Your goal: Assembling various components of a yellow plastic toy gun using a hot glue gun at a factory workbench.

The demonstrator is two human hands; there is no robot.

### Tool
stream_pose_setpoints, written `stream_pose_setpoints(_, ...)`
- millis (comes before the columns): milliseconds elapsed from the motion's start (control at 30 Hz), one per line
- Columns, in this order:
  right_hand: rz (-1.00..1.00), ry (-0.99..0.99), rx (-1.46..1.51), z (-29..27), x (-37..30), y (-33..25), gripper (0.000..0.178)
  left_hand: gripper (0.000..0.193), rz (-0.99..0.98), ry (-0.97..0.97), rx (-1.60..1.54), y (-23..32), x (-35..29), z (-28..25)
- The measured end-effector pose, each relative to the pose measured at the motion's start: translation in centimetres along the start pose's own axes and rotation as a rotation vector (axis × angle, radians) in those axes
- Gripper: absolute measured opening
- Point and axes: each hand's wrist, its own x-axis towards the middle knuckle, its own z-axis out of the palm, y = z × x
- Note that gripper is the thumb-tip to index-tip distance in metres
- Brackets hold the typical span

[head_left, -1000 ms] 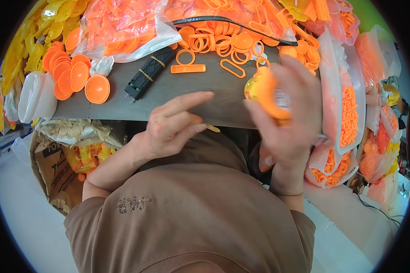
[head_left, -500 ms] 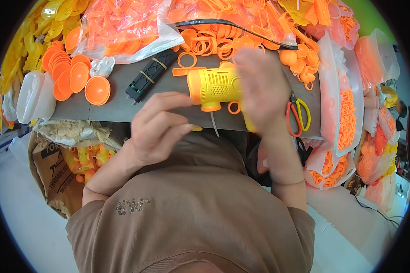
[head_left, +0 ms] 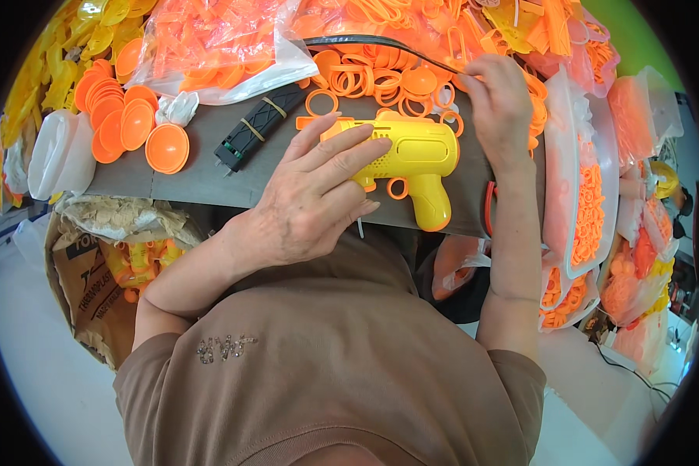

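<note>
Head view, catalogued from the work area outward.

Yellow plastic pistol-shaped toy with orange trim (head_left: 429, 155): lies on its side near the front edge of the dark grey tabletop (head_left: 188, 183), barrel to the left, grip toward the wearer's body.

Left hand (head_left: 307, 203): laid over the toy's barrel, fingers extended and touching; thumb side partly hidden, so cannot tell whether clamped.

Right hand (head_left: 499, 105): well apart from the left, raised beyond the toy's rear end; thumb and fingertips drawn near each other beside the tip of a slim black strip (head_left: 349, 39); cannot tell whether anything is pinched.

Left of the toy: black ribbed plastic piece bound with tan bands (head_left: 260, 126); overlapping shallow round orange plastic cups (head_left: 137, 124); crumpled white material (head_left: 177, 110); translucent white plastic container (head_left: 60, 159).

Beyond: heap of orange plastic rings and caps (head_left: 419, 81); clear plastic bag packed with orange parts (head_left: 229, 46).

Right: red handle loop (head_left: 489, 208), partly behind the forearm; translucent plastic bin (head_left: 559, 194) of small orange pieces.

Lower left: brown paper sack (head_left: 93, 293), containing yellow-and-orange plastic items (head_left: 138, 260).
</note>
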Motion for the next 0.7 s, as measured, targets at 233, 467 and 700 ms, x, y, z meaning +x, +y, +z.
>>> stream_pose_setpoints(233, 0.488, -0.399, 0.779, -6.1, -0.8, -4.1, 0.012, 0.02, -0.006, -0.037, -0.029, 0.6, 0.1, 0.0)
stream_pose_setpoints(467, 0.084, -0.414, 0.393, -4.2, -1.5, -6.0, 0.014, 0.022, -0.027, 0.017, -0.182, -0.2, 1.0, 1.4)
stream_pose_setpoints(700, -0.079, -0.353, 0.309, -3.3, -1.5, -5.7, 0.024, 0.021, 0.026, -0.009, -0.109, -0.7, 1.1, 1.7)
